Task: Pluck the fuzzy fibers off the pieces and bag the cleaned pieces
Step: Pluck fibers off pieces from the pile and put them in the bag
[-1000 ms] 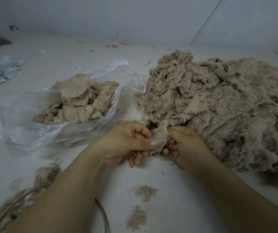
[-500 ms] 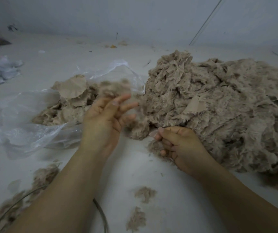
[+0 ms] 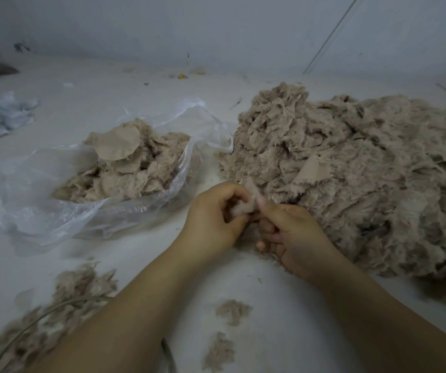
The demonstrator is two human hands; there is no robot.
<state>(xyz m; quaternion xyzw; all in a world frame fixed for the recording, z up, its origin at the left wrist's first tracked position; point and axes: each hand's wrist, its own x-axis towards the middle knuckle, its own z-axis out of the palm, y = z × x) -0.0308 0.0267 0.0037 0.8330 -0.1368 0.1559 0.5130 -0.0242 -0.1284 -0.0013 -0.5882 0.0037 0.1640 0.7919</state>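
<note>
At the near edge of the big heap (image 3: 351, 179), both hands pinch one fuzzy piece (image 3: 246, 204).
Left hand (image 3: 216, 216) and right hand (image 3: 289, 232) curl round it, likely steadying it for plucking; the open bag (image 3: 41, 200) lies just left for cleaned pieces.

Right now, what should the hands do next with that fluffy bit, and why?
Probably pull the fuzz off it. Both the left hand and right hand pinch one fuzzy piece between them, beside the big pile. It still looks fluffy, so it likely isn't ready for the plastic bag.
</note>
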